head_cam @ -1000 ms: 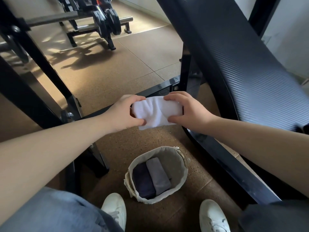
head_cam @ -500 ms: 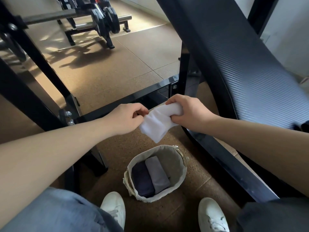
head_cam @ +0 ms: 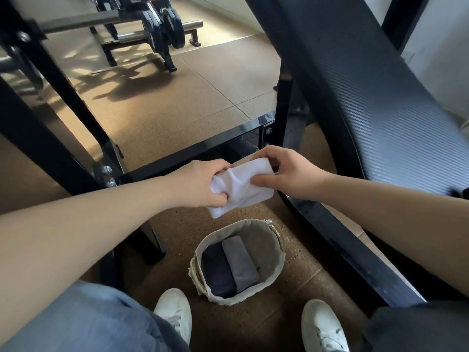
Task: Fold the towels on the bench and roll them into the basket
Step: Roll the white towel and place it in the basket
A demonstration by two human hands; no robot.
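A small white towel (head_cam: 243, 189) hangs in the air above the basket, crumpled at its left end. My left hand (head_cam: 200, 184) grips that left end with curled fingers. My right hand (head_cam: 286, 171) pinches the right end between thumb and fingers. Below them on the floor stands a beige fabric basket (head_cam: 271, 240). Inside it lie a dark navy rolled towel (head_cam: 218, 273) and a grey rolled towel (head_cam: 239, 262) side by side. The black padded bench (head_cam: 368, 97) slopes up at the right.
A black metal frame bar (head_cam: 193, 153) crosses behind my hands, and black uprights (head_cam: 58, 80) stand at the left. A weight rack with plates (head_cam: 162, 29) sits far back. My white shoes (head_cam: 175, 311) flank the basket on the brown floor.
The towel has gone from a neat flat fold to a crumpled, opened-out piece. My hands dropped slightly and my left hand bunched its end of the cloth.
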